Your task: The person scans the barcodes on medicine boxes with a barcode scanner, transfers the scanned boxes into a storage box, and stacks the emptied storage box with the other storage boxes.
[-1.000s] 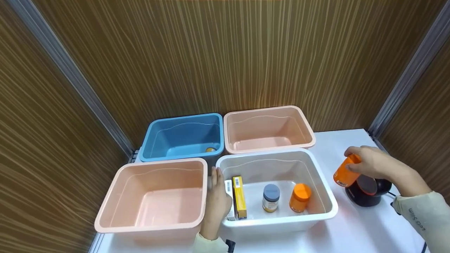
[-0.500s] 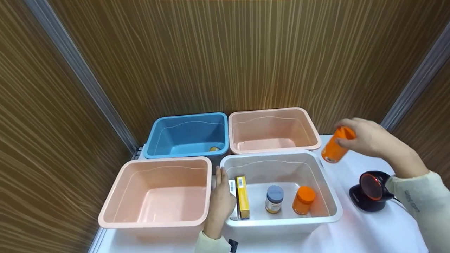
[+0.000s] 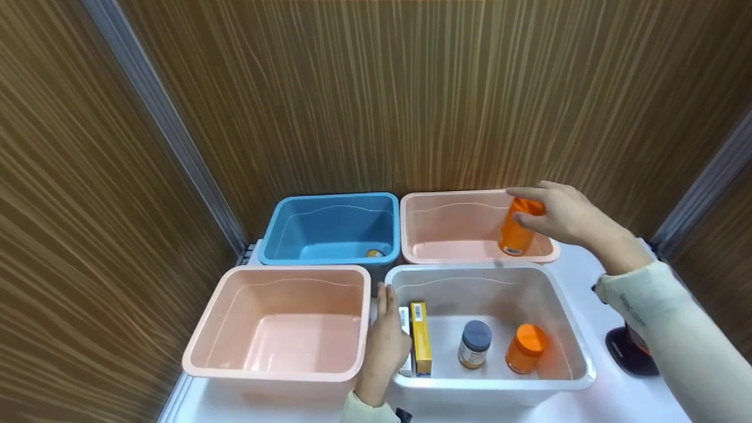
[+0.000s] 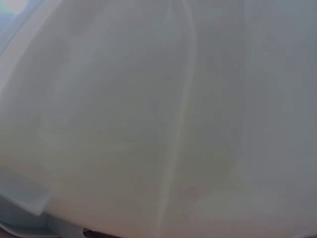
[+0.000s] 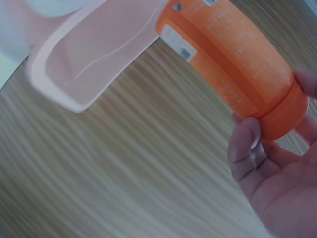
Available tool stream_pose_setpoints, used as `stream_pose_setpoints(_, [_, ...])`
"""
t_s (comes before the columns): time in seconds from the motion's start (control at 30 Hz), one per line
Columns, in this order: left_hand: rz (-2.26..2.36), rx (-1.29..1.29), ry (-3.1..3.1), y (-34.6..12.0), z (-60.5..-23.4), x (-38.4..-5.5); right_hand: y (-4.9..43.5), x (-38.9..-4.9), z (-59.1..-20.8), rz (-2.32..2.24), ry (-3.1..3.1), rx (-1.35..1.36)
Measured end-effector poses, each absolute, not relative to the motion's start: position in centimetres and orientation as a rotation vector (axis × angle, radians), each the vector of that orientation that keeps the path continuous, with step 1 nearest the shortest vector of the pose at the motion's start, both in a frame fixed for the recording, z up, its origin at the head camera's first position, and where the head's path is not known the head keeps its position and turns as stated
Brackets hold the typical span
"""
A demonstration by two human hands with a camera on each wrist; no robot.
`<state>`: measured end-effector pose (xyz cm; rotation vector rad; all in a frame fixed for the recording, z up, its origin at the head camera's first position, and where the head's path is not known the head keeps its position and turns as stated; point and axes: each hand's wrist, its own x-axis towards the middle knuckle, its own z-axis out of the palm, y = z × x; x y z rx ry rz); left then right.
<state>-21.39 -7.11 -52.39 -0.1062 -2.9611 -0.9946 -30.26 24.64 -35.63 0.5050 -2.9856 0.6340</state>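
My right hand [image 3: 564, 212] grips an orange bottle [image 3: 516, 237] by its capped top, over the right side of the back pink bin [image 3: 449, 222]. In the right wrist view, thumb and fingers [image 5: 243, 141] pinch round the cap of the orange bottle [image 5: 230, 62], and a white label shows near its base. At the left side of the white bin [image 3: 493, 385], my left hand [image 3: 386, 346] rests against the wall with its fingers straight. Inside that bin are a yellow box [image 3: 420, 339], a partly covered white box [image 3: 405, 320], a grey-capped bottle [image 3: 474, 343] and an orange jar [image 3: 526, 348].
A blue bin [image 3: 329, 226] with a small yellowish item [image 3: 374, 253] stands at the back left. Another pink bin [image 3: 276, 375] is at the front left. A black scanner [image 3: 628, 352] on a stand sits at the right, partly behind the sleeve. Wood-patterned walls [image 3: 376, 94] enclose the table.
My right hand has carried the orange bottle from beside the scanner up and leftward to the back pink bin. The left hand stays at the white bin, while the head view has shifted slightly.
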Motion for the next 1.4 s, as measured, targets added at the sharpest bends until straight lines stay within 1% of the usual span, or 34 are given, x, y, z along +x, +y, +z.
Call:
stream_pose_setpoints(0.17, [-1.005, -0.143, -2.918, -6.5, -52.7, -21.1, 22.6, -32.5, -36.0, 0.58, -2.957, 0.614])
stream_pose_setpoints(0.37, [-0.994, -0.141, -2.926, -5.9, -52.6, -20.8, 19.5, -34.8, -36.0, 0.601, -2.951, 0.684])
stream_pose_setpoints(0.6, [-0.981, -0.148, -2.961, -4.9, -52.1, -20.4, 16.4, -36.5, -35.4, 0.622, -2.941, 0.706])
stream_pose_setpoints(0.8, [-0.942, -0.154, -2.992, -4.2, -52.0, -19.8, 13.3, -37.7, -35.6, 0.686, -2.858, 0.705])
stream_pose_setpoints(1.13, [-0.986, -0.136, -2.973, -4.4, -51.8, -19.1, 7.5, -40.9, -38.2, 0.777, -2.9, 0.693])
stream_pose_setpoints(1.4, [-0.966, -0.149, -2.966, -5.0, -51.9, -18.9, 4.8, -42.7, -40.7, 0.637, -2.955, 0.651])
